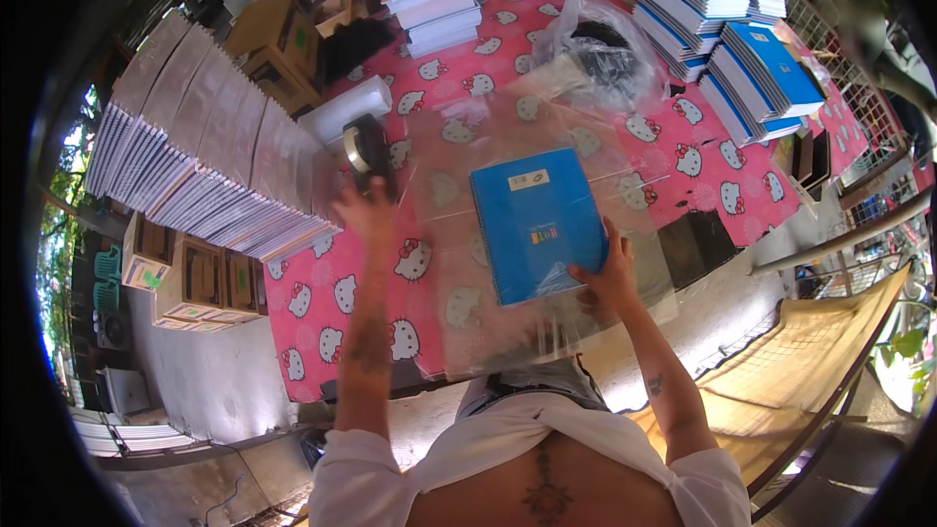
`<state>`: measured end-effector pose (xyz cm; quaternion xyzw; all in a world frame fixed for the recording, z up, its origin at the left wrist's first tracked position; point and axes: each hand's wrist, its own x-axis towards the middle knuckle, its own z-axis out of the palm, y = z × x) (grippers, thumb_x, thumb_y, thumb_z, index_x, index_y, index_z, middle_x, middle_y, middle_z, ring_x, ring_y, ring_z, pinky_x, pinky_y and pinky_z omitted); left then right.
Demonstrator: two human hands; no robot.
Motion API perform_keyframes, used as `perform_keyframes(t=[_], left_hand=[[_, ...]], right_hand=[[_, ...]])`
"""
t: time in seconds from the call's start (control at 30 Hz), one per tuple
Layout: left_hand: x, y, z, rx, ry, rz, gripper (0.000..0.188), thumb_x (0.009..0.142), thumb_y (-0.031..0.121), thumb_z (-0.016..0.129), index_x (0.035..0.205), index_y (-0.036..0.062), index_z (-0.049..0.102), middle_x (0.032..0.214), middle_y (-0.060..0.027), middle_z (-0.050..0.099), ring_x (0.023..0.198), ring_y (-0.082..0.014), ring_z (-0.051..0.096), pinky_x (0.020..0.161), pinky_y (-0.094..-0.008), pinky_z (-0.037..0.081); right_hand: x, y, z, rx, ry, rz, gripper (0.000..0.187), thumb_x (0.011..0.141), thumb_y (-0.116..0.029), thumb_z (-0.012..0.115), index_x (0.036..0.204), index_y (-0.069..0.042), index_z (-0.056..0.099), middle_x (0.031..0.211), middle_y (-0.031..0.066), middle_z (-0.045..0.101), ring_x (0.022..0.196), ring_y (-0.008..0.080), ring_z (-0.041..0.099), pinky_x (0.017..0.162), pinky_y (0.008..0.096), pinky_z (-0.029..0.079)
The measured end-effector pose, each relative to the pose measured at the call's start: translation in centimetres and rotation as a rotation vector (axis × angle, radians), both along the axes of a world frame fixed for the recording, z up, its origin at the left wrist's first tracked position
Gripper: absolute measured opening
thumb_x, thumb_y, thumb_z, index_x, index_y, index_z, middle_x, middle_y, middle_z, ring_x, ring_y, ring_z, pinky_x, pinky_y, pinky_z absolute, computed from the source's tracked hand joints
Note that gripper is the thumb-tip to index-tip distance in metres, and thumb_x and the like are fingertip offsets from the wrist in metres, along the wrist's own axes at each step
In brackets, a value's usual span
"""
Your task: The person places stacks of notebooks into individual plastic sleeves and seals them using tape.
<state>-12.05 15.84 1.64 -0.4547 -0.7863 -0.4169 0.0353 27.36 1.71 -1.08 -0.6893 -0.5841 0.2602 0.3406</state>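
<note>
A blue spiral-bound notebook [537, 220] lies on a clear plastic sheet [439, 278] in the middle of the table. My right hand [611, 278] grips its lower right edge, thumb on the cover and fingers along the side. At the left, my left hand [365, 215] reaches with fingers apart to the near end of a dark roll of tape [365, 148]. Whether its fingertips touch the roll I cannot tell. Behind the tape lies a roll of clear plastic film [344, 110].
A tall row of stacked spiral notebooks [210, 137] borders my left side. Blue notebook stacks [756, 83] rise at the far right, a white stack [429, 0] at the back. A crumpled plastic bag [605, 54] sits on the pink patterned tablecloth [332, 293]. Cardboard boxes [200, 278] stand left.
</note>
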Motion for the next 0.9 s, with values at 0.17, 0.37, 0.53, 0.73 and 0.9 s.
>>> perform_keyframes(t=[0.17,0.37,0.53,0.73,0.9], left_hand=[[-10.8,3.3,-0.7,-0.219,-0.866,-0.318,0.045,0.082,0.033,0.077,0.113,0.0019,0.067,0.091,-0.0071,0.067,0.080,-0.0162,0.061,0.068,-0.0328,0.051],[-5.7,0.2,-3.7,0.215,-1.105,-0.322,0.021,0.081,0.021,0.078,0.091,0.0038,0.070,0.081,-0.0034,0.067,0.069,-0.0122,0.060,0.056,-0.0267,0.047],[-14.3,-0.2,-7.0,0.110,-0.554,-0.341,0.017,0.082,0.021,0.073,0.086,0.0050,0.070,0.081,-0.0071,0.072,0.066,-0.0187,0.067,0.057,-0.0326,0.050],[-0.6,0.3,7.4,-0.527,0.690,-0.129,0.021,0.084,0.021,0.063,0.089,0.0034,0.073,0.087,-0.0206,0.072,0.084,-0.0354,0.072,0.067,-0.0460,0.056],[-6.0,-2.4,-0.7,0.232,-1.000,-0.290,0.020,0.084,0.021,0.068,0.085,0.0019,0.071,0.072,-0.0065,0.066,0.060,-0.0135,0.060,0.052,-0.0260,0.045]], right_hand=[[-0.5,0.2,0.0,0.000,-0.014,0.025,0.111,0.060,-0.035,0.090,0.151,-0.017,0.028,0.123,0.0204,0.047,0.113,0.0423,0.049,0.097,0.0525,0.041],[0.4,-0.1,-1.1,0.010,-0.065,0.024,0.109,0.062,-0.040,0.087,0.151,-0.017,0.027,0.127,0.0225,0.047,0.115,0.0440,0.049,0.099,0.0525,0.041],[-1.1,0.3,0.8,-0.001,-0.010,0.071,0.110,0.063,-0.041,0.086,0.151,-0.017,0.026,0.129,0.0231,0.046,0.118,0.0458,0.047,0.099,0.0538,0.040],[-0.3,0.3,-1.1,-0.036,-0.011,-0.003,0.112,0.062,-0.040,0.087,0.152,-0.019,0.024,0.130,0.0220,0.043,0.120,0.0446,0.045,0.101,0.0543,0.039],[-0.4,0.4,-0.6,-0.015,0.002,-0.004,0.114,0.061,-0.041,0.088,0.153,-0.019,0.024,0.128,0.0223,0.045,0.119,0.0430,0.046,0.102,0.0533,0.038]])
